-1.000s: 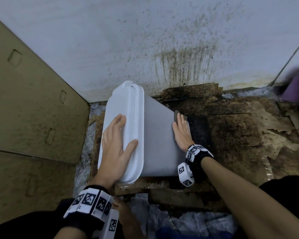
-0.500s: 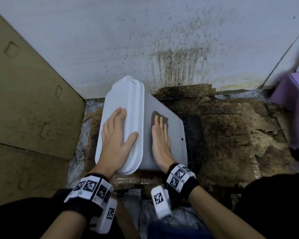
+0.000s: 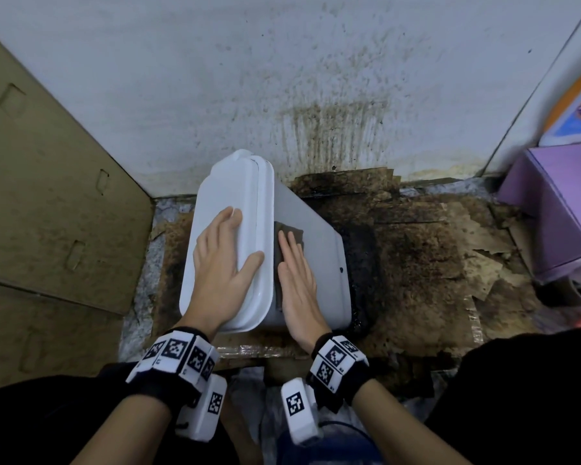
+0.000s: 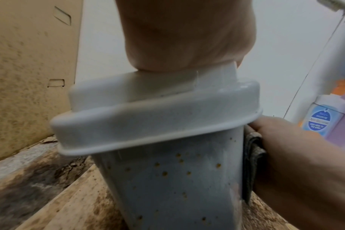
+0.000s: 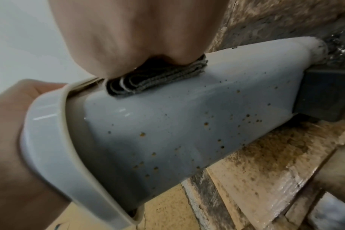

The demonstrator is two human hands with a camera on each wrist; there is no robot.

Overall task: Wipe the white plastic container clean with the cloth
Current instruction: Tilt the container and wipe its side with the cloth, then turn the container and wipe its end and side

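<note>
Left hand (image 3: 222, 260) flat on lid (image 3: 230, 209), fingers toward twelve o'clock. Right hand (image 3: 294, 280) flat, pressing folded cloth (image 5: 157, 77) against white plastic container (image 3: 311, 250). Probably light, stiff, slick; best braced at the lid.

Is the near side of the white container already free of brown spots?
No, the white container carries many brown specks below the cloth.

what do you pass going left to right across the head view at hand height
brown cardboard panel → left hand flat on the white plastic container → folded grey cloth under the right hand → stained cardboard floor → purple box
</note>
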